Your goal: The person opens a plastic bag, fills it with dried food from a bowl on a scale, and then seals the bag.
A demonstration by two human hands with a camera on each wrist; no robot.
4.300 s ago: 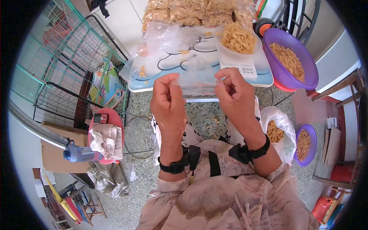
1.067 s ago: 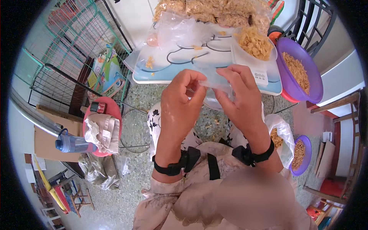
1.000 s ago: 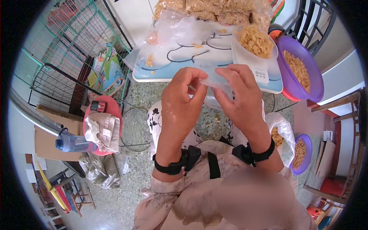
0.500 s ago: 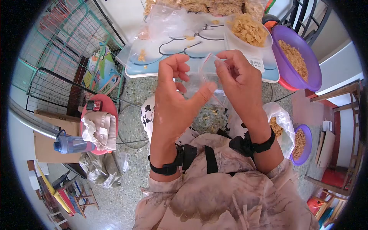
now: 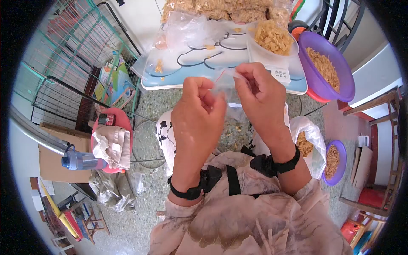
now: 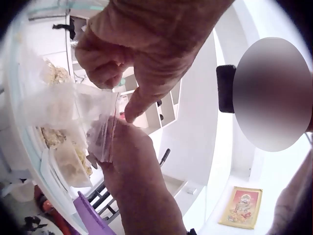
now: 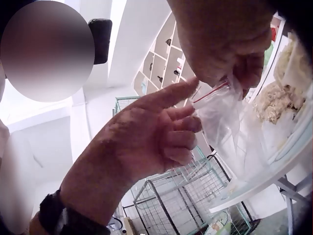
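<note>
A clear zip-lock bag (image 5: 224, 80) with a red line along its mouth is held up in front of me, over the near edge of the table (image 5: 178, 83). My right hand (image 5: 261, 93) pinches one end of its mouth between thumb and fingers. Close by the other end is my left hand (image 5: 197, 110), thumb and fingers spread apart around the bag's edge. In the left wrist view, the red-lined mouth (image 6: 115, 115) runs between the two hands. The right wrist view shows the left hand (image 7: 146, 129) with its fingers loosely bent beside the bag.
More clear bags (image 5: 182, 36) lie on the table, with packed bags of flakes (image 5: 225, 9) behind. A bowl of yellow chips (image 5: 272, 38) stands on a white scale (image 5: 278, 74). A purple basin (image 5: 346, 72) is at the right, a wire cage (image 5: 63, 85) at the left.
Both hands held the bag stretched, then met close together at its mouth. The left hand opened wide off the bag and has since come back to its edge; the right keeps its pinch.
</note>
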